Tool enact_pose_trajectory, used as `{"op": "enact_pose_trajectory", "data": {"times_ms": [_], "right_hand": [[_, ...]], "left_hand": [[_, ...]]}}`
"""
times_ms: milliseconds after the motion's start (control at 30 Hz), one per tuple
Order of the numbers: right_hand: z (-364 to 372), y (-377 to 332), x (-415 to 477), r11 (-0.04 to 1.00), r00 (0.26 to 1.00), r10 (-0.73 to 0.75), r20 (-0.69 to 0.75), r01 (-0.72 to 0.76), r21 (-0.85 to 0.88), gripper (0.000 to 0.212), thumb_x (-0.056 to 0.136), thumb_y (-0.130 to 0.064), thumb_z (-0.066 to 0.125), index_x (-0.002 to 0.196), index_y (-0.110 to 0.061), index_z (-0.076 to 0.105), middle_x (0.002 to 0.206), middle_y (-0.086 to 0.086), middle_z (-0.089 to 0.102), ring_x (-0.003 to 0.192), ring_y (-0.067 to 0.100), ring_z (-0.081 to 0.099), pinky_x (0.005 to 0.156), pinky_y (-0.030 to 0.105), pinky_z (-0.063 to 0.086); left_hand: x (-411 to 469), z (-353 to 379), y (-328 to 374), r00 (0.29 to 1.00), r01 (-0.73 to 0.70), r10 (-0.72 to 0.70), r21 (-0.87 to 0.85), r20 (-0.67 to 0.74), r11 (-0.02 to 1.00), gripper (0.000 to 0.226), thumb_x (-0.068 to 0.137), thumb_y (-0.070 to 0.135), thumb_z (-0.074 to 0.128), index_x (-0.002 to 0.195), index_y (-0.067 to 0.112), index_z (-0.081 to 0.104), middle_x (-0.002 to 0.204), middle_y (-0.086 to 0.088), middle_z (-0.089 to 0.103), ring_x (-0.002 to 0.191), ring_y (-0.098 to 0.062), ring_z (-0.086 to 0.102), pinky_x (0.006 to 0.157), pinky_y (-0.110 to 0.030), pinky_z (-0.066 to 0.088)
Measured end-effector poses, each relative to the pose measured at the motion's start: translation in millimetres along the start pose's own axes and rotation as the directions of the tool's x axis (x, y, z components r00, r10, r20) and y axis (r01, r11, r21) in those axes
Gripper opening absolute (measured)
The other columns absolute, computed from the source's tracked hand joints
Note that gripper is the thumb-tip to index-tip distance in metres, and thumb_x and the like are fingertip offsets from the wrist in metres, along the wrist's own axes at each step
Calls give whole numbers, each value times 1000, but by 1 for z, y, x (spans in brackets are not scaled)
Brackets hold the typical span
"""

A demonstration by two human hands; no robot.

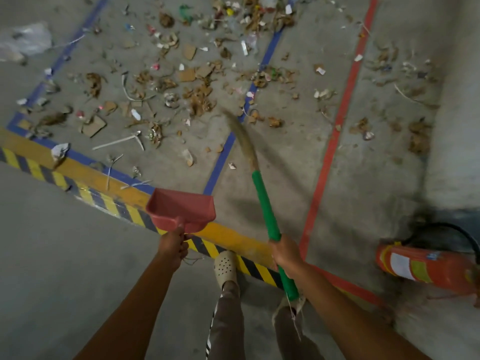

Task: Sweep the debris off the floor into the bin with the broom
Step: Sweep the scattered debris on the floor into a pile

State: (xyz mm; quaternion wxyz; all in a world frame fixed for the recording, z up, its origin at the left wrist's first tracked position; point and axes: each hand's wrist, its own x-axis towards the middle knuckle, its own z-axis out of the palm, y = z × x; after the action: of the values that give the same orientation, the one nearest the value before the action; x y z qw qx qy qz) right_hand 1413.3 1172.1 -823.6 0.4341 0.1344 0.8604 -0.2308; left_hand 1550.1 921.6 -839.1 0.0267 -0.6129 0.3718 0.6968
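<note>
Well, the floor (285, 157) ahead carries scattered debris (197, 97). My right hand (285, 252) grips the broom (265, 203), my left hand (173, 246) holds the dustpan (181, 209) aloft. I'd use short strokes, gathering one pile first.

Fire extinguisher (426, 267) on its side, yellow-black hazard stripe (130, 213)

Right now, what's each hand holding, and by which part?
Left hand grips the red dustpan by its short handle. Right hand grips the broom around its green handle, toward the rear end.
</note>
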Motion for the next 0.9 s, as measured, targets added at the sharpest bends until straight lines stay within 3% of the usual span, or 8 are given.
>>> {"op": "enact_pose_trajectory", "data": {"times_ms": [67,167,300,467,533,667,800,900], "right_hand": [[2,6,-6,993,994,98,-56,-94,67,25,96,-27,54,103,-3,57,74,14,64,52,27,61,45,33,49],[5,13,-12,969,967,241,-81,-235,71,6,97,-12,51,95,-7,49,65,12,54,49,25,52,45,31,41],[23,0,-13,953,960,278,-6,-277,-126,29,97,-4,49,69,-1,47,56,12,50,46,23,49,45,29,39],[54,-56,-15,964,979,119,168,-73,-256,22,95,-10,49,77,2,56,34,4,48,26,18,46,39,24,39],[59,-85,-18,968,984,39,171,6,-251,19,94,-16,51,88,1,58,49,7,58,31,18,50,39,23,40],[46,-129,-25,936,976,-137,171,184,-299,31,93,-33,58,107,-6,56,90,16,69,60,25,63,51,30,49],[22,-156,-33,854,942,-256,217,325,-405,32,96,-43,55,109,-13,53,89,11,66,68,27,67,59,35,56],[10,-167,-28,776,922,-255,290,375,-508,34,94,-44,57,109,-14,56,86,9,65,69,26,66,64,37,58]], "left_hand": [[2,-8,3,1000,15,-15,-25,-12,1000,40,102,38,53,73,13,42,63,-5,43,34,-5,25,36,-13,19],[10,-19,5,999,31,-32,-47,-17,998,38,101,39,54,75,14,44,63,-4,43,35,-6,24,36,-14,18],[23,-37,8,997,57,-60,-83,-40,995,38,99,41,56,77,12,45,68,-6,47,35,-6,24,35,-14,18],[33,-67,21,996,35,-42,-98,-76,995,42,99,46,56,86,6,52,74,-9,54,36,-6,26,35,-15,20],[35,-81,26,996,20,-31,-124,-83,992,42,98,49,55,88,8,51,75,-10,51,35,-6,24,36,-14,19],[31,-104,39,990,27,-46,-142,-134,989,39,100,46,51,92,8,52,78,-10,54,33,-5,24,36,-13,18],[20,-119,44,984,55,-90,-213,-156,975,34,103,41,49,91,10,53,76,-7,54,32,-4,24,34,-12,16],[9,-126,38,977,61,-110,-257,-183,964,32,102,40,50,95,9,56,75,-8,53,33,-4,24,34,-13,16]]}}
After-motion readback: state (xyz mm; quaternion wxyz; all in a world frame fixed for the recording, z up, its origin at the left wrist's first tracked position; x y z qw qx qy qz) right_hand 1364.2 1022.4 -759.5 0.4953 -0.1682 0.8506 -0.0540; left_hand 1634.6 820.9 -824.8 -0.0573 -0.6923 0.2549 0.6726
